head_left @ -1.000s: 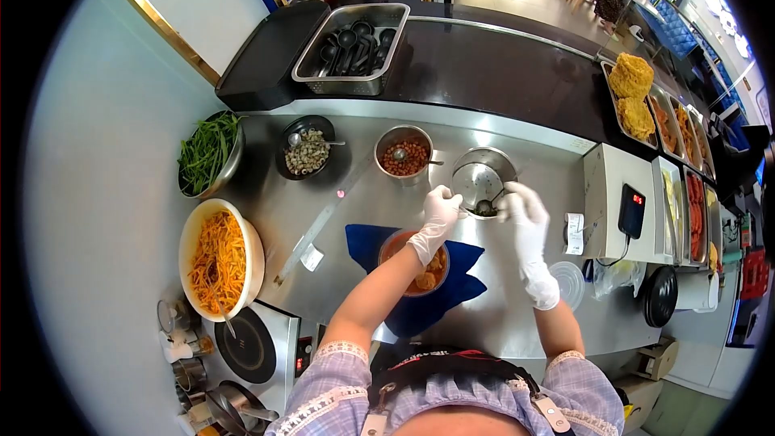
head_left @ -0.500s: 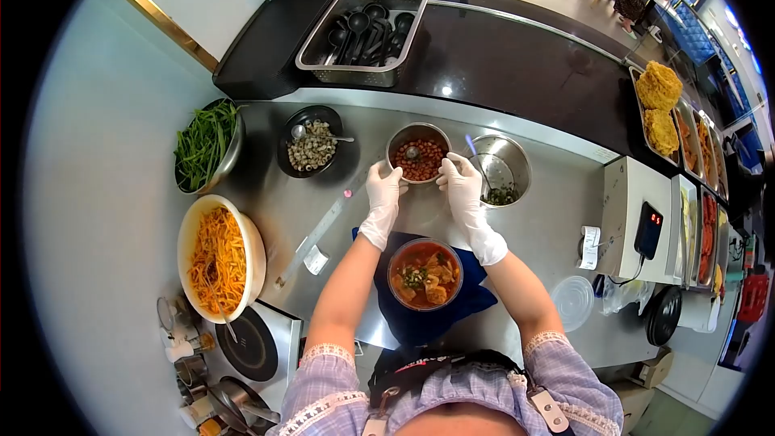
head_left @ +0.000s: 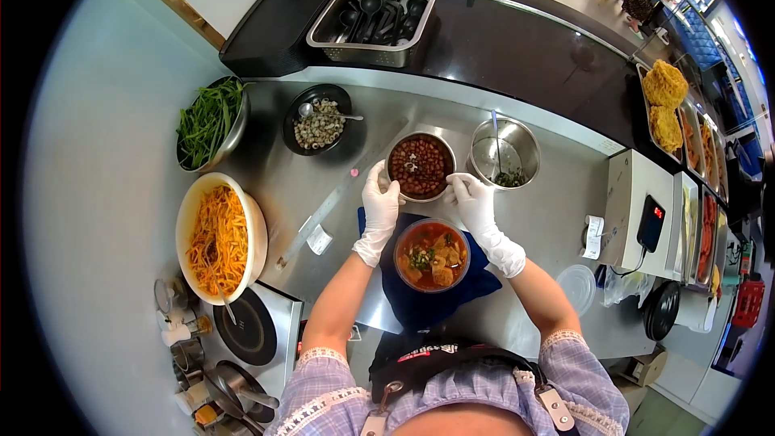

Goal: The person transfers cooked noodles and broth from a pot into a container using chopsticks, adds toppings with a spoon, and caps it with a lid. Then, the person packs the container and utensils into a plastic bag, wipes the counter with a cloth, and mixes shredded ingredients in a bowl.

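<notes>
My gloved left hand (head_left: 381,208) grips the left side of a round metal pot (head_left: 420,199) filled with reddish-brown beans or peanuts (head_left: 424,169). At the pot's right rim, the fingers of my gloved right hand (head_left: 476,208) are pinched on its edge. Small shiny spots show on top of the beans. Just below the pot, a clear round tub (head_left: 397,271) of red soup with chunks and chopped greens sits on a dark blue cloth (head_left: 476,287). Right of the pot stands a taller metal pot (head_left: 529,163) holding a spoon and some chopped greens.
At left are a bowl of green vegetables (head_left: 211,123), a black bowl (head_left: 292,133) of chopped pieces with a spoon, and a white tub (head_left: 260,242) of orange shreds. A metal tray (head_left: 355,55) of black ladles stands behind. A clear lid (head_left: 576,291) and box (head_left: 630,202) lie right.
The bean pot has shifted toward me with both hands still on it. The spoon seen in it before no longer shows clearly. The camera view has shifted slightly.
</notes>
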Demonstrator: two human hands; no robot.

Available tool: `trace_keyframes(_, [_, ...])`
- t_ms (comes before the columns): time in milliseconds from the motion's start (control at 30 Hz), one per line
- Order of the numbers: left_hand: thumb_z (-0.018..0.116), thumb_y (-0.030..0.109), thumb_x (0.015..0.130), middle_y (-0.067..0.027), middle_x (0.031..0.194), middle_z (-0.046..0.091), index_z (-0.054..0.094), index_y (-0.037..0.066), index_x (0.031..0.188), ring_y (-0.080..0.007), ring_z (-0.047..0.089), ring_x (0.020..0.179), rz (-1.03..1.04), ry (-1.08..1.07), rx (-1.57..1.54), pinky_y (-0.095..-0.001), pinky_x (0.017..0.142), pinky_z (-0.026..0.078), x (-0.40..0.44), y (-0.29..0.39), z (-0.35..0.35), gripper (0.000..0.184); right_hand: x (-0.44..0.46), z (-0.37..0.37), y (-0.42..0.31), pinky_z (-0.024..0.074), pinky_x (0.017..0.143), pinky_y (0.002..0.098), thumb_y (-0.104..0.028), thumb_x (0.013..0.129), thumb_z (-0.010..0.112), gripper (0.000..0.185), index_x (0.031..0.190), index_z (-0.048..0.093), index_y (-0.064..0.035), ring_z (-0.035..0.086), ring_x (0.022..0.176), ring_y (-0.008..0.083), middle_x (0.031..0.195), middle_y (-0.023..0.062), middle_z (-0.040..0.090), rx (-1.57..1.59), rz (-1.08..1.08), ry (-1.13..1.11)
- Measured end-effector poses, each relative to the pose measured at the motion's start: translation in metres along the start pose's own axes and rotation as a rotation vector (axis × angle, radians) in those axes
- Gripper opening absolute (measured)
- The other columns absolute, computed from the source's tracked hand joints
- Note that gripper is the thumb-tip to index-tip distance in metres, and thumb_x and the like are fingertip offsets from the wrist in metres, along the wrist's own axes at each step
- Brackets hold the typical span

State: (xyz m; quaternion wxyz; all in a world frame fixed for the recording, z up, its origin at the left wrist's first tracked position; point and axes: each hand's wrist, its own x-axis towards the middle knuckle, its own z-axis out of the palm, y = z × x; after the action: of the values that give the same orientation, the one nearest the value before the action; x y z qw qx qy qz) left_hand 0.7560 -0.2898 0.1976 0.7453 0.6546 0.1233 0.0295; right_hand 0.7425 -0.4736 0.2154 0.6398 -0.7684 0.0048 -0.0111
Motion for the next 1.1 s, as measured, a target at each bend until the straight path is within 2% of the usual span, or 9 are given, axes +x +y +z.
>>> trace_keyframes(67, [0.053,-0.005,0.083,-0.0025,0.082,0.054,0.046,0.001,0.127,-0.0075,0.054,0.060,0.002,-0.002,-0.001,-0.0211,0.051,0.049,-0.008,0.004,-0.005,0.045,-0.002,0.003,-0.002,0.0463,0.053,0.0216,-0.010,0.094,0.048,0.016,0.097,0.058,0.0023,0.058,0.058,0.0107,0.073,0.0056,0.062,0.410,0.304,0.093])
trace_keyframes(100, [0.053,-0.005,0.083,-0.0021,0.083,0.055,0.046,0.001,0.127,-0.0067,0.054,0.061,0.003,-0.006,-0.004,-0.0206,0.052,0.049,-0.011,0.006,-0.008,0.045,-0.003,0.001,-0.001,0.0462,0.053,0.0212,-0.012,0.096,0.047,0.017,0.096,0.057,0.0016,0.057,0.059,0.0102,0.075,0.0054,0.063,0.491,0.301,0.089])
trace_keyframes(300, [0.052,-0.006,0.083,0.0001,0.083,0.054,0.047,0.002,0.126,-0.0052,0.052,0.065,0.058,0.000,-0.009,-0.0192,0.056,0.047,-0.028,0.013,-0.018,0.044,-0.006,-0.009,0.002,0.0493,0.054,0.0247,-0.014,0.096,0.047,0.020,0.096,0.058,0.0028,0.060,0.058,0.0134,0.075,0.0082,0.061,0.295,0.197,0.112])
trace_keyframes(533, [0.053,-0.006,0.082,0.0009,0.078,0.050,0.048,0.001,0.124,-0.0056,0.049,0.059,0.025,0.015,-0.023,-0.0201,0.050,0.044,-0.038,0.007,-0.027,0.043,-0.031,-0.025,-0.036,0.0488,0.054,0.0244,-0.015,0.096,0.048,0.020,0.096,0.058,0.0025,0.058,0.057,0.0129,0.075,0.0077,0.061,0.359,0.231,0.130])
trace_keyframes(867, [0.052,-0.006,0.082,0.0000,0.076,0.044,0.047,0.000,0.124,-0.0074,0.048,0.056,0.047,0.044,0.011,-0.0213,0.047,0.048,-0.043,0.004,-0.037,0.043,-0.135,-0.056,-0.047,0.0499,0.060,0.0224,-0.008,0.094,0.050,0.016,0.100,0.060,0.0026,0.059,0.063,0.0101,0.079,0.0062,0.062,0.291,0.156,0.070])
trace_keyframes(933, [0.053,-0.007,0.082,-0.0003,0.077,0.044,0.047,0.000,0.124,-0.0075,0.048,0.055,0.044,0.048,0.008,-0.0214,0.046,0.048,-0.042,-0.001,-0.040,0.043,-0.151,-0.058,-0.052,0.0510,0.059,0.0249,-0.002,0.090,0.052,0.014,0.100,0.060,0.0018,0.061,0.062,0.0158,0.080,0.0096,0.063,-0.175,-0.247,-0.076])
trace_keyframes(1000, [0.053,-0.007,0.081,-0.0003,0.078,0.043,0.047,0.000,0.124,-0.0075,0.048,0.056,0.045,0.063,0.002,-0.0215,0.045,0.048,-0.040,-0.004,-0.042,0.043,-0.149,-0.062,-0.053,0.0513,0.059,0.0313,0.006,0.080,0.056,0.026,0.105,0.058,0.0003,0.062,0.069,0.0269,0.085,0.0148,0.061,-0.517,-0.733,-0.241])
trace_keyframes(1067, [0.053,-0.007,0.081,-0.0002,0.077,0.043,0.047,-0.001,0.123,-0.0077,0.048,0.055,0.053,0.062,0.007,-0.0215,0.045,0.048,-0.040,-0.006,-0.043,0.044,-0.145,-0.063,-0.054,0.0514,0.060,0.0336,0.007,0.079,0.057,0.030,0.108,0.057,0.0006,0.062,0.071,0.0275,0.086,0.0148,0.061,-0.498,-0.721,-0.250])
trace_keyframes(1100, [0.053,-0.007,0.080,-0.0002,0.075,0.043,0.047,-0.001,0.123,-0.0081,0.049,0.054,0.060,0.069,0.004,-0.0216,0.045,0.048,-0.039,-0.006,-0.042,0.043,-0.136,-0.060,-0.055,0.0510,0.061,0.0330,0.008,0.079,0.056,0.028,0.107,0.057,0.0005,0.062,0.071,0.0274,0.084,0.0140,0.061,-0.441,-0.719,-0.155])
